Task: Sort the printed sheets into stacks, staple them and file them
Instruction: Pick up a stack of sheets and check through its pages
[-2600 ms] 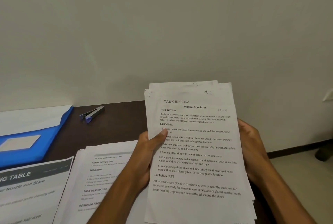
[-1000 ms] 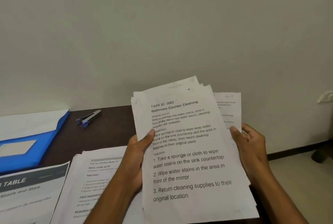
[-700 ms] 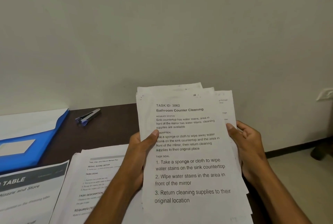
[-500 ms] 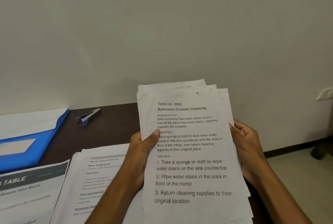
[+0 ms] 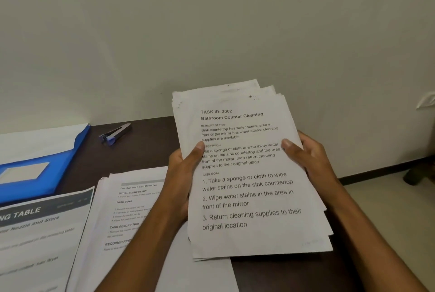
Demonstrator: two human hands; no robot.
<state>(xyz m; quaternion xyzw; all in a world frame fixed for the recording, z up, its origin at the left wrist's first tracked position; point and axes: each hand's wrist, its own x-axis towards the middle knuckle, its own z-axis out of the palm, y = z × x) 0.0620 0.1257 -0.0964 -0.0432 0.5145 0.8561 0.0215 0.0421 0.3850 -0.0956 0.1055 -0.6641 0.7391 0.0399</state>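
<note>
A sheaf of printed sheets [image 5: 249,174] is held up above the near right part of the dark tabletop [image 5: 141,148], tilted back toward the wall [image 5: 211,33]; its top page reads "TASK ID: 3062, Bathroom Counter Cleaning", with three numbered steps in larger type below; the sheets behind it are fanned unevenly, their corners showing past the top and right edges. The left hand [image 5: 181,174] grips the sheaf at its left edge, thumb pressed flat on the front page beside the small print, fingers hidden behind the paper; the right hand [image 5: 308,160] grips the right edge in the same way, thumb lying across the margin of the front page, fingers curled behind. On the tabletop just left of the left forearm lies a second stack of printed sheets [image 5: 131,209], partly covered by that arm; further left, at the near edge, lies another printed page with a dark header band [image 5: 40,233], its text blurred; behind that rests a blue folder [image 5: 47,169] with white paper on its far part; a small stapler [image 5: 115,133], metal with a blue end, lies near the wall between the folder and the held sheaf; pale floor [image 5: 388,209] shows to the right.
</note>
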